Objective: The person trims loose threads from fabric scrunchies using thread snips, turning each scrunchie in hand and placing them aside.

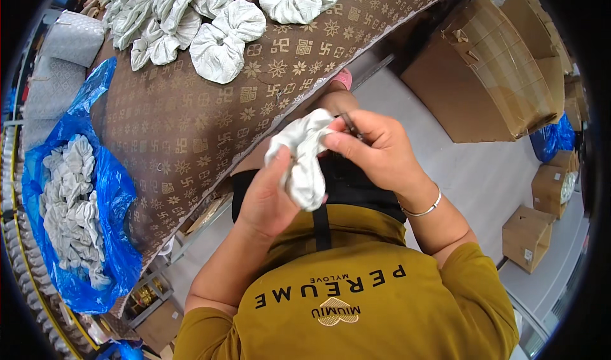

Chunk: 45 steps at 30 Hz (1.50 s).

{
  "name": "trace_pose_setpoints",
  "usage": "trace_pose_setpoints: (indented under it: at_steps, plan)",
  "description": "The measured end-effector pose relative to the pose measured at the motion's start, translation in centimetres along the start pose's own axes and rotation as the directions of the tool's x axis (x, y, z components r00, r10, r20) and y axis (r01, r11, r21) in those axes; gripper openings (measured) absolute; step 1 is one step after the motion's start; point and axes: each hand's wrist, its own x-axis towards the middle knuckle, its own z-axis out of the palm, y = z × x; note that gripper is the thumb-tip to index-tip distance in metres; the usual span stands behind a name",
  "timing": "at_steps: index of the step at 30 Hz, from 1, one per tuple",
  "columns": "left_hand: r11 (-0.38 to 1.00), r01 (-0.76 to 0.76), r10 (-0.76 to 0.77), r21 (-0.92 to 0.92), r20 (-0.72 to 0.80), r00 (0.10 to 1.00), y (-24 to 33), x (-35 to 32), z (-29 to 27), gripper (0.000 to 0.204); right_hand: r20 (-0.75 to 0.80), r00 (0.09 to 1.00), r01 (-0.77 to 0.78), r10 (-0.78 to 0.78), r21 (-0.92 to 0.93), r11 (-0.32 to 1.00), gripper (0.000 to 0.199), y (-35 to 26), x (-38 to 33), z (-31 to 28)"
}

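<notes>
Left hand (268, 197): clamped on scrunchie (307, 180) | Right hand (382, 148): closed around dark tool (351, 127), touching scrunchie's edge | Scrunchie pile (172, 7): on table (210, 115)

Pale scrunchie (307, 178) in left grip (267, 199)

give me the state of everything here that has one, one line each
Held scrunchie: bunched
Left hand: gripping the held scrunchie
Right hand: holding dark tool, thumb at the scrunchie
Dark tool: open or shut unclear
Blue bag: open, full of pale fabric pieces
Scrunchie pile: loosely heaped
Large cardboard box: open
</notes>
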Motion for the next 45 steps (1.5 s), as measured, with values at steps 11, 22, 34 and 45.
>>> trace_pose_setpoints:
  at_steps: [11,22,34,45]
  plan:
    - [0.04,-0.507,0.587,0.861,0.39,0.709,-0.3,0.1,-0.2,0.049,-0.224,0.974,-0.027,-0.026,-0.23,0.973,0.01,0.2,-0.1,-0.4]
    - [0.884,-0.318,0.363,0.343,-0.073,0.929,0.9,-0.5,0.2,0.025,-0.153,0.986,-0.079,0.068,-0.063,0.995,0.008,-1.0,-0.6,-1.1]
    - [0.982,0.08,-0.052,0.169,-0.16,0.986,1.2,-0.1,-0.1,0.029,0.002,0.934,-0.352,0.356,0.166,0.921,0.012,0.6,-0.6,-1.6]
    - [0.997,0.005,0.006,0.071,-0.15,0.989,-0.5,0.0,-0.5,0.022,0.071,0.859,-0.511,0.508,0.195,0.837,0.009,3.1,-0.8,-1.5]
